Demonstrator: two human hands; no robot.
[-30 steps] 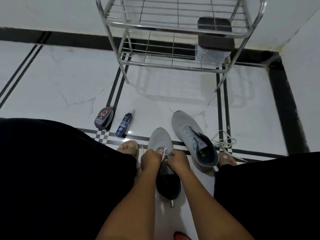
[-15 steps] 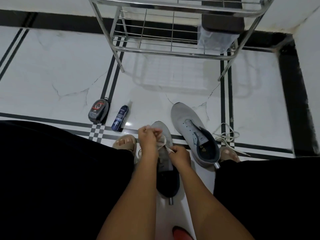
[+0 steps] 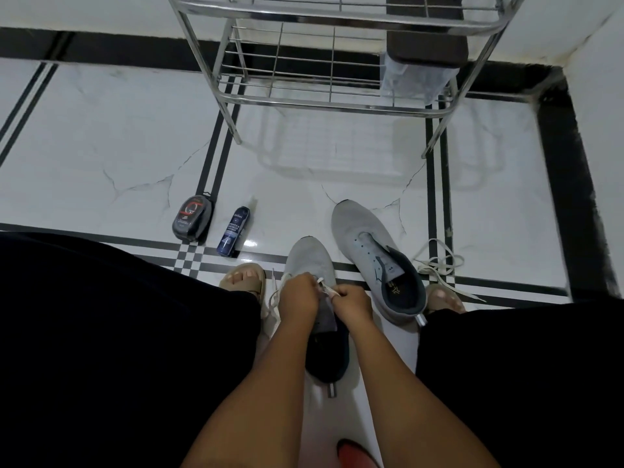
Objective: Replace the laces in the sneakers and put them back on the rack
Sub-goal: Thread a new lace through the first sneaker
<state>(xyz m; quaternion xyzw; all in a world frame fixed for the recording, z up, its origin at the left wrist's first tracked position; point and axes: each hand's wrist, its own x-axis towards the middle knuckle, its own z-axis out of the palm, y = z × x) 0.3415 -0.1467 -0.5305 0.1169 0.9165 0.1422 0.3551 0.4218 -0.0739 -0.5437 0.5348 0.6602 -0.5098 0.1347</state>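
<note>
Half a second ago the left hand (image 3: 299,297) was lifted toward the toe, drawing the white lace (image 3: 325,288) up; now it is back down beside the right hand (image 3: 351,304), the two nearly touching over the eyelets of the near grey sneaker (image 3: 312,260). That looks like one pull finished and the next eyelet begun, so this shoe is probably only part-laced.

Both hands are curled, each pinching the lace with its fingertips. Slack lace trails off the left side of the shoe. The sneaker lies on the floor between the person's feet, directly under the hands, toe pointing away.

The second grey sneaker (image 3: 374,261) lies just to the right, unlaced, untouched, with a loose lace (image 3: 437,261) heaped beside it. The steel rack (image 3: 337,18) stands beyond, well apart from both shoes, so putting them back is still some way off.
</note>
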